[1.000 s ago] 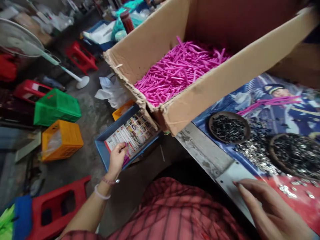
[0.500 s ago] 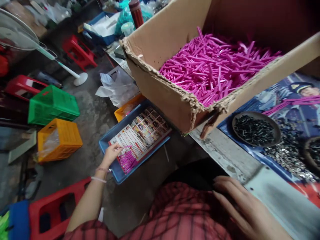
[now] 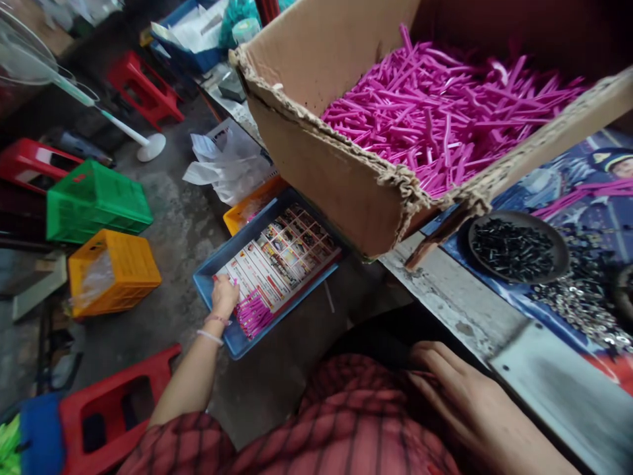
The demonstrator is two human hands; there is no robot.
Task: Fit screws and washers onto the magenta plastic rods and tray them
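A cardboard box (image 3: 321, 152) hangs over the table edge, full of loose magenta plastic sticks (image 3: 445, 119). My left hand (image 3: 225, 297) is down in a blue plastic tray (image 3: 291, 310), resting beside a small bundle of the same sticks (image 3: 253, 314) on a printed sheet (image 3: 281, 264). Its fingertips are partly hidden, so I cannot tell whether it grips a stick. My right hand (image 3: 459, 402) lies curled in front of my plaid red shirt (image 3: 346, 422), near the table edge, holding nothing visible.
On the table's printed cover (image 3: 494, 204), a dark bowl of black small parts (image 3: 517, 249) sits beside spilled silver washers (image 3: 578, 303). Below on the concrete floor are red stools (image 3: 113, 409), green and orange crates (image 3: 93, 201), a fan stand (image 3: 148, 146) and white plastic bags (image 3: 225, 165).
My left hand has moved down onto the tray, and the stick seen at its fingers earlier no longer shows. My right hand has drawn in toward my body. The view has shifted slightly.
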